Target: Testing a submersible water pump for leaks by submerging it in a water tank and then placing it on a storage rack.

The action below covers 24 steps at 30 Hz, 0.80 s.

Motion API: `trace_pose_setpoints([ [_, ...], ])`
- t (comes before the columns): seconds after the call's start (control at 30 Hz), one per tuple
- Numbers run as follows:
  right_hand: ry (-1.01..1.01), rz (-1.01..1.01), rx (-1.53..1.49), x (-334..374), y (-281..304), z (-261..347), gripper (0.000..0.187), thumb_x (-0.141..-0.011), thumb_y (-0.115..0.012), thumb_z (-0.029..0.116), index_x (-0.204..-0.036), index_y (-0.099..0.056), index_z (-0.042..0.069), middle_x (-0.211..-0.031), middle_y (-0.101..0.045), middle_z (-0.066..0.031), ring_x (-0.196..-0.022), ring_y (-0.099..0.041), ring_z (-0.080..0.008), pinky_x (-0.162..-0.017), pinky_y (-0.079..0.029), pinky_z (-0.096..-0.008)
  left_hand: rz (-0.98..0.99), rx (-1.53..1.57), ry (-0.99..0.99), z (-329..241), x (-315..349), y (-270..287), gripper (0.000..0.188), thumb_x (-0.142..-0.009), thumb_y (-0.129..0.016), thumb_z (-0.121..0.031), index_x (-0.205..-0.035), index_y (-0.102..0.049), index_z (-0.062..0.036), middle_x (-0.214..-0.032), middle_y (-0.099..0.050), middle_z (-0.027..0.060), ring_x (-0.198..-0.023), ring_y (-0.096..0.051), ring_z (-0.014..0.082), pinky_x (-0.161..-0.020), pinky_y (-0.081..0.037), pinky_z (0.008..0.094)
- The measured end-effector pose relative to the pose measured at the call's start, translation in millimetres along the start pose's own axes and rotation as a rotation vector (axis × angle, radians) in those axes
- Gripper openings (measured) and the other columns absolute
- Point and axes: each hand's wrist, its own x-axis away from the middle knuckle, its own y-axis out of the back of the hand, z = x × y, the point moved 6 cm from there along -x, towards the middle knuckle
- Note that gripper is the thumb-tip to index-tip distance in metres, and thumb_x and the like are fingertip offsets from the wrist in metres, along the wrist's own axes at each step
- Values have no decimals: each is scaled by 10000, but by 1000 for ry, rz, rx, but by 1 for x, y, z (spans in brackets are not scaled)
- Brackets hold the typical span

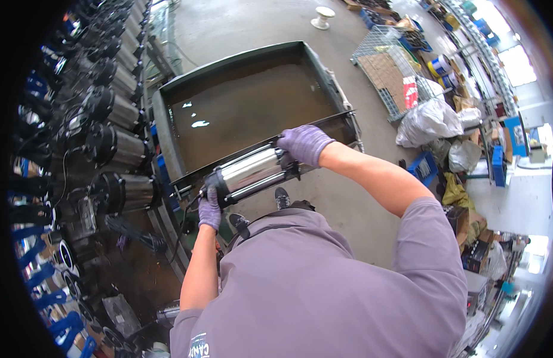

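A pump [251,170] with a shiny steel cylinder body and black ends lies on its side at the near rim of a water tank [162,122]. Whether it rests on the rim or is held just above it, I cannot tell. My left hand [209,210], in a purple knitted glove, grips its black left end from the near side. On the black right end, my right hand [303,145], gloved alike, is closed from above, its fingertips partly hidden. Brown, murky water [246,107] fills the tank beyond the pump. A dark cable [180,238] hangs near the left end.
Several similar steel pumps [118,149] stand in rows along a rack at the left. A wire mesh cart [384,77] and white sacks [429,122] are at the right. A white spool [323,18] stands on the floor beyond the tank. Blue bins [424,167] sit by the right-hand workbench.
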Motion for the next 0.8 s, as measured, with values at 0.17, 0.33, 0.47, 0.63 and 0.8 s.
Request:
trace_pose_setpoints([
  [0.17, -30, -148, -257, 27, -27, -16, 442, -870, -800, 348, -1235, -691, 123, -1187, -702, -159, -1089, -699, -370, -937, -569, -465, 8, -25, 110, 18, -5, 5, 851, -987, -535, -755, -1393, -619, -12, -1325, -687, 167, -1184, -621, 301, -1074, -452, 398],
  [0.33, -787, -903, -581, 112, -106, -154, 442, -939, -745, 294, -1276, -634, 31, -1167, -682, -215, -1149, -645, -399, -1037, -521, -478, 3, 42, 129, 20, 0, 6, 889, -967, -539, -783, -1386, -624, -4, -1280, -702, 161, -1139, -632, 284, -1033, -473, 389],
  [0.47, -1304, -690, -393, 167, -203, -244, 592, -921, -758, 357, -1348, -548, 7, -1202, -674, -280, -1143, -668, -398, -1043, -515, -483, -27, -34, 193, 13, 2, 10, 916, -949, -542, -806, -1347, -648, 12, -1170, -735, 137, -1036, -657, 259, -955, -505, 391],
  [0.63, -1269, -280, -995, 151, -226, -294, 723, -914, -770, 375, -1412, -408, -5, -1193, -692, -331, -988, -734, -437, -841, -600, -501, -46, -130, 226, 2, 6, 16, 942, -938, -526, -829, -1264, -699, 37, -1086, -753, 158, -981, -669, 259, -912, -509, 405],
  [0.8, -1248, -401, -1331, 99, -181, -312, 627, -955, -732, 334, -1438, -425, 77, -1019, -719, -214, -823, -720, -309, -700, -584, -441, -100, -219, 120, -22, 14, 20, 949, -924, -545, -833, -1237, -711, 47, -1077, -757, 199, -989, -684, 321, -938, -504, 437],
])
